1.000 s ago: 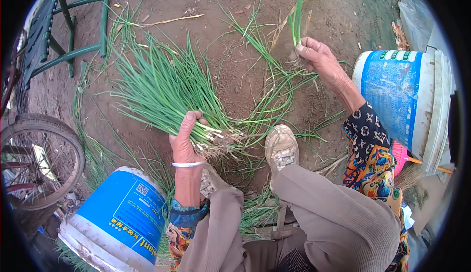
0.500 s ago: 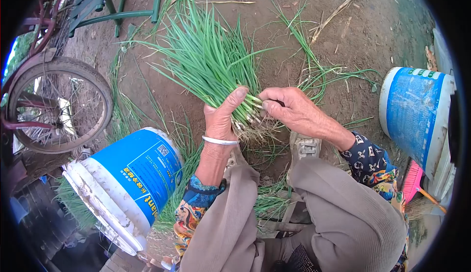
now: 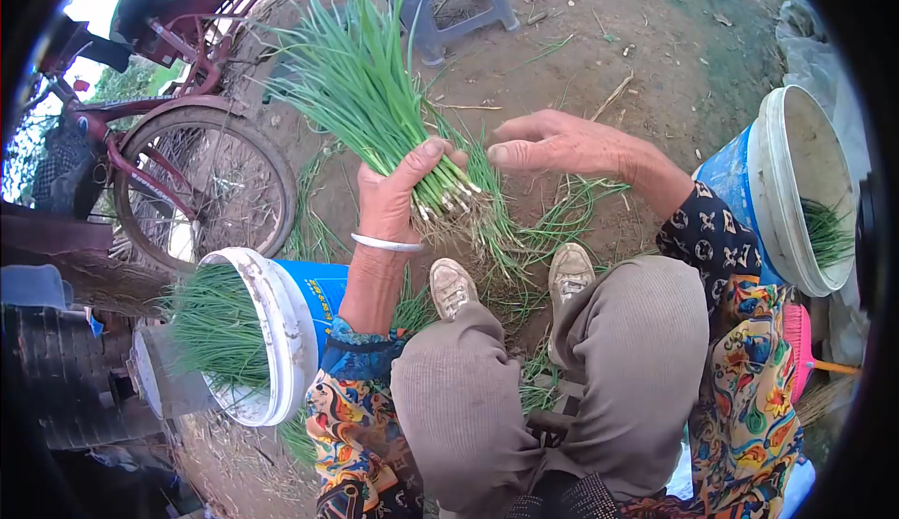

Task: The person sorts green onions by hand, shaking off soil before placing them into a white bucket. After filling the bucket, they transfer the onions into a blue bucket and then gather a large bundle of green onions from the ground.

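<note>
My left hand (image 3: 391, 191), with a pale bangle at the wrist, is closed around a thick bunch of spring onions (image 3: 361, 88). Their green leaves point up and away to the left, and the white ends with stringy roots hang below my thumb. To the right of the bunch, my right hand (image 3: 576, 149) hovers apart from it, fingers stretched out and nothing visible in them. Loose green stalks (image 3: 562, 219) lie on the ground beneath and beyond my hands.
A bucket (image 3: 281, 332) packed with greens tilts at my left; another bucket (image 3: 782, 182) with some greens inside stands at right. Beyond are a grey-blue stool (image 3: 459, 0) and a bicycle wheel (image 3: 201, 187). A pink broom (image 3: 798, 350) lies at far right.
My right hand has drawn away from the root ends of the bunch and opened. The left hand still grips the bunch. The view has tilted up, showing the stool and bucket openings.
</note>
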The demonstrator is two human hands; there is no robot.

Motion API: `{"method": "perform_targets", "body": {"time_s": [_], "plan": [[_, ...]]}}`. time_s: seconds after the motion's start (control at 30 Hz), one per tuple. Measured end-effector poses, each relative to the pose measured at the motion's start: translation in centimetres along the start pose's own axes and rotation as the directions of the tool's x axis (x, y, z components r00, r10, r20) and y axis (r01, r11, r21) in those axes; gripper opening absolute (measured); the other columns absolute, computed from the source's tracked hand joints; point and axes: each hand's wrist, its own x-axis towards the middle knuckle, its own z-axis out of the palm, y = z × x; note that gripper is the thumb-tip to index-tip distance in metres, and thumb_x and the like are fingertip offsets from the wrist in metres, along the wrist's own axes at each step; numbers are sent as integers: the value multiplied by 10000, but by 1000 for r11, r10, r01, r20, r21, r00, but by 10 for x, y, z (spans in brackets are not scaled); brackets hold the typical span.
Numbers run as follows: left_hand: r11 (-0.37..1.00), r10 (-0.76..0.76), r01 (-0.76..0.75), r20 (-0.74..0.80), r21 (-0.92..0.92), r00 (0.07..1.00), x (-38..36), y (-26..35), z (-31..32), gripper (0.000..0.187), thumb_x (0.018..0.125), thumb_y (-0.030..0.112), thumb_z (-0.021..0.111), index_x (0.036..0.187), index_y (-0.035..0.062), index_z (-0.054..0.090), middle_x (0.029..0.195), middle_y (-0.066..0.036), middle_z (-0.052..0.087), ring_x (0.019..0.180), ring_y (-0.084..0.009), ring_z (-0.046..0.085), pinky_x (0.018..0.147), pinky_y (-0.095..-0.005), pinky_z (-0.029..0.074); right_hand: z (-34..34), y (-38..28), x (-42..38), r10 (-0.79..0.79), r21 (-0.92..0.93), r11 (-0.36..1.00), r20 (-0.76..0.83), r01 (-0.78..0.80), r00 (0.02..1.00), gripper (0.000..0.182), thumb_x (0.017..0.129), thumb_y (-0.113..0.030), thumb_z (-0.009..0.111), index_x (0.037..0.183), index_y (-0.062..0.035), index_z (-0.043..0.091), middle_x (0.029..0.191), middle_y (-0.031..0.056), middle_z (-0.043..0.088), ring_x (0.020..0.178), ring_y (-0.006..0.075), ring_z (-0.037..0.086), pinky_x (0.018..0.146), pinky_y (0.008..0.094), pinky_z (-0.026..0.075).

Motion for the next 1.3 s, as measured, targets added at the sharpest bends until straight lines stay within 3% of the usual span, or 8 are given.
{"method": "perform_targets", "body": {"time_s": [0.33,0.5,0.6,0.7,0.8,0.9,1.03,1.3], "plan": [[972,-158,232,597,-48,787,-11,51,47,556,840,311,671,1238,-22,468,1085,-173,603,1018,-264,602,894,-431,499,-4,-102,-7,-322,716,639,-82,281,943,376,784,-138,700,1084,1,521,976,154,619,963,250,626,886,397,528],[764,-150,394,452,-512,879,9,26,-5,999,816,717,421,1382,-87,244,1397,-263,349,1301,-352,363,1093,-468,273,-43,-128,-15,-457,927,-88,-362,364,813,155,801,-44,647,919,31,581,909,180,644,924,268,654,925,426,524],[663,-255,441,372,-605,893,10,7,2,1070,797,781,329,1402,-91,194,1444,-288,250,1345,-398,272,1110,-476,218,-35,-115,-5,-338,917,110,-329,384,882,179,815,-43,638,955,37,559,935,167,632,902,260,654,903,401,522],[845,-13,357,652,-398,758,2,10,13,1133,767,807,350,1418,-93,129,1476,-292,149,1376,-412,180,1113,-475,198,-30,-42,46,75,407,873,-657,269,750,178,811,-57,632,943,27,548,916,140,624,858,261,665,751,361,567],[933,-318,350,258,-87,912,3,-4,-11,1108,770,800,367,1402,-93,195,1438,-282,264,1339,-368,294,1106,-461,221,-32,-51,37,-23,447,815,-609,368,792,215,798,-72,639,963,24,540,893,126,621,806,245,666,674,351,579],[988,-124,113,108,103,986,-5,8,-26,975,814,710,455,1363,-80,297,1374,-233,400,1239,-303,446,1075,-446,294,-4,-72,23,-66,503,812,-426,296,902,262,794,-91,661,995,22,538,875,110,619,784,223,659,670,340,579],[999,8,-32,485,40,874,-22,38,-13,703,840,432,642,1302,-34,393,1247,-164,526,1127,-225,544,962,-403,442,39,-116,5,-195,612,742,-190,272,962,277,792,-120,680,1003,3,549,854,89,614,796,209,654,697,347,580],[963,71,39,393,-265,917,-58,43,15,283,812,85,688,1058,1,576,858,-85,636,782,-203,659,689,-325,575,69,-150,3,-413,156,867,-303,473,859,420,821,-300,679,1079,14,574,938,82,621,774,133,597,679,265,498]]}}
